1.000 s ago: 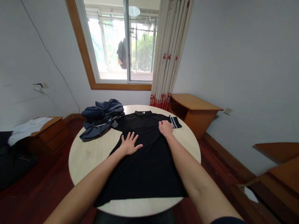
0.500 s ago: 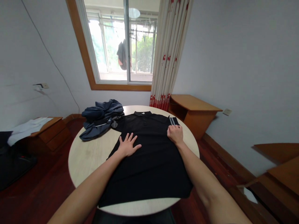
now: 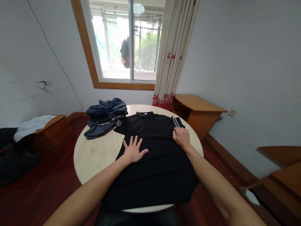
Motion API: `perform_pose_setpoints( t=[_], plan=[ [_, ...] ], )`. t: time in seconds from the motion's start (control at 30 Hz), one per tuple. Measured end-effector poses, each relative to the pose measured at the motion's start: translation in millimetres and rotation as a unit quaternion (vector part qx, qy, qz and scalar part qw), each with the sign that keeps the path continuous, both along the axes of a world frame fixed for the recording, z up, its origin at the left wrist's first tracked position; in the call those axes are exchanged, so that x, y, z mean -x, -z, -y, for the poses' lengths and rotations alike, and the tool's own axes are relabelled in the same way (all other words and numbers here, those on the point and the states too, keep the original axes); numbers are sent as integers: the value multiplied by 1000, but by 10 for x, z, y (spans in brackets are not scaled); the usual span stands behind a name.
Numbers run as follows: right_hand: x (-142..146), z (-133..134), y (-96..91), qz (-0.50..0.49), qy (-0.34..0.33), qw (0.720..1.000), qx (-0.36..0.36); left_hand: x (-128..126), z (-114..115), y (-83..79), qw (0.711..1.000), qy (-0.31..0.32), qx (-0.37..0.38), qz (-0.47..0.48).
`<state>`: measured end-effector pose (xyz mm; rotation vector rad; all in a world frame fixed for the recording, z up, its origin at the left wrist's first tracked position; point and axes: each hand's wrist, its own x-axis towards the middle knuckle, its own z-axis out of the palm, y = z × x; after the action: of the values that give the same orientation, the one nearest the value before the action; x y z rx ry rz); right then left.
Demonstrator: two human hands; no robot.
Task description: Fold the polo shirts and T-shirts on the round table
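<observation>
A black polo shirt (image 3: 155, 169) lies spread front up on the round table (image 3: 91, 157), collar toward the window. Its lower edge reaches the near rim and partly hangs over it. My left hand (image 3: 134, 152) rests flat on the left side of the shirt's body, fingers spread. At the shirt's right side, just below the sleeve with two grey stripes (image 3: 177, 122), my right hand (image 3: 181, 137) is closed with curled fingers on the fabric. The fabric inside that grip is hidden.
A heap of dark blue clothing (image 3: 105, 117) sits on the table's far left, beside the shirt's left sleeve. Beyond the table on the right stands a wooden desk (image 3: 199, 105). A low wooden cabinet (image 3: 55, 131) with white cloth is at left. A curtain (image 3: 172, 62) hangs by the window.
The camera view has shifted slightly. The shirt has slid a little toward me, its lower left corner now past the table rim. Both hands keep their poses on it.
</observation>
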<state>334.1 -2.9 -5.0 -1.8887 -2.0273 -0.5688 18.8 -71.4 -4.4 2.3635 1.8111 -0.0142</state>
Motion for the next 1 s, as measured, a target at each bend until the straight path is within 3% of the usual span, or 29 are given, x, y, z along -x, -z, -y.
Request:
perform_pose_setpoints(
  t=[0.1,0.17,0.3,0.43,0.6,0.73,0.87,1.0],
  plan=[
    [-32,59,-43,19,59,996,66,-11,151,-110,999,17,28,4],
    [-28,54,-93,27,121,985,120,48,112,-206,1000,22,11,18],
    [40,-129,-221,36,156,972,169,308,-299,-307,992,-79,-91,29],
    [16,-499,-261,-17,122,975,183,626,-762,-211,984,-163,-67,25],
    [-288,-857,-131,-91,85,964,235,959,-1043,-126,983,-172,-62,1],
    [-469,-912,-43,-102,114,957,247,1134,-1169,-179,984,-168,-33,-41],
    [-444,-862,-58,-78,168,951,247,1255,-1261,-272,986,-144,19,-80],
    [-318,-855,-190,-36,219,938,267,1323,-1345,-412,984,-126,70,-103]
  ],
)
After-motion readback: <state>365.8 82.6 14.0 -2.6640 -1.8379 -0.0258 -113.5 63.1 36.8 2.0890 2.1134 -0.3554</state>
